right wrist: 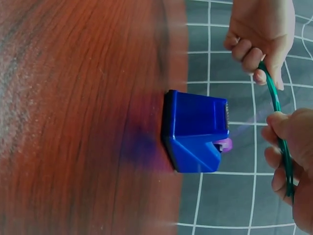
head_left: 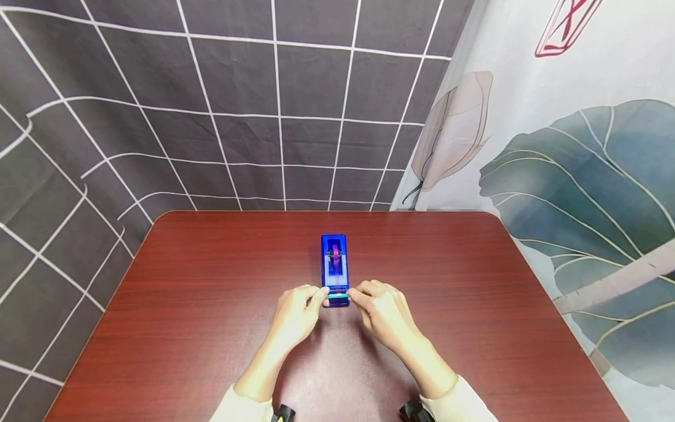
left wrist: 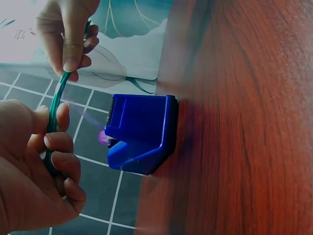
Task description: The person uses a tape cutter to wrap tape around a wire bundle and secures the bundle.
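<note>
A blue tape dispenser with a purple roll core stands upright on the table. My left hand and right hand are at its near end. Between them is a thin green bundle of cord-like strands, gripped near one end by each hand and held just off the dispenser's toothed edge. A faint clear strip of tape runs from the dispenser toward the middle of the bundle. In the wrist views thumbs and curled fingers pinch the bundle; the parts inside the palms are hidden.
The reddish-brown wooden table has rounded far corners. Behind it hangs a dark grey curtain with a white grid. A pale curtain with large leaf prints hangs at the right.
</note>
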The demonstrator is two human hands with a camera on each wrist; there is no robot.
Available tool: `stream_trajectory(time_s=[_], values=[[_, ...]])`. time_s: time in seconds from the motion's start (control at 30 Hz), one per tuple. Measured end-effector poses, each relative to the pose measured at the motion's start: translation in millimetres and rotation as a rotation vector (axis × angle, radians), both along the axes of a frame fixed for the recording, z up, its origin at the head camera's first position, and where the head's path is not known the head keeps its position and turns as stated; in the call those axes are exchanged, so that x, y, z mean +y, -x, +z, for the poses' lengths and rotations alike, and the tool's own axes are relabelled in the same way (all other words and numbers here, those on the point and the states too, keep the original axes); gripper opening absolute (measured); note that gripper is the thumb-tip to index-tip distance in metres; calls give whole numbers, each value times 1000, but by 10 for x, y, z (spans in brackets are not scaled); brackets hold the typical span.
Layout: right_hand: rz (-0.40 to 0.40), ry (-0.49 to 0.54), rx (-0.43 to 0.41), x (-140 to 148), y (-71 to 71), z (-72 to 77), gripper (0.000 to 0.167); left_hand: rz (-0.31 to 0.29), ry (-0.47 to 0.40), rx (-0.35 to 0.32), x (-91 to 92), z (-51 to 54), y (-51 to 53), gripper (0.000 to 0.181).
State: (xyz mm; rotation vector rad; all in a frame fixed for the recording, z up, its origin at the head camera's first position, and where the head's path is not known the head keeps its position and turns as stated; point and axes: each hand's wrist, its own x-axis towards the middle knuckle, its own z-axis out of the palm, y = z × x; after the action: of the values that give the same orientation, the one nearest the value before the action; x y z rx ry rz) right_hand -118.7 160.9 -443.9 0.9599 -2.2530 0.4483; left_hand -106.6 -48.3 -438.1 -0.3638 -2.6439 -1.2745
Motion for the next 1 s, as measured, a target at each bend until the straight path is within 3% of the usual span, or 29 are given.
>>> stream_trajectory(time_s=[0.37, 0.77, 1.0], values=[[-40, 50, -68, -21, -22, -1, 8, -8, -55, -3, 5, 27, -6, 18], [-132, 47, -339, -60, -40, 131, 5, 5, -80, 39, 20, -29, -4, 9], [-173, 33, -505, -78, -43, 181, 9, -10, -49, 137, 19, -67, 0, 9]])
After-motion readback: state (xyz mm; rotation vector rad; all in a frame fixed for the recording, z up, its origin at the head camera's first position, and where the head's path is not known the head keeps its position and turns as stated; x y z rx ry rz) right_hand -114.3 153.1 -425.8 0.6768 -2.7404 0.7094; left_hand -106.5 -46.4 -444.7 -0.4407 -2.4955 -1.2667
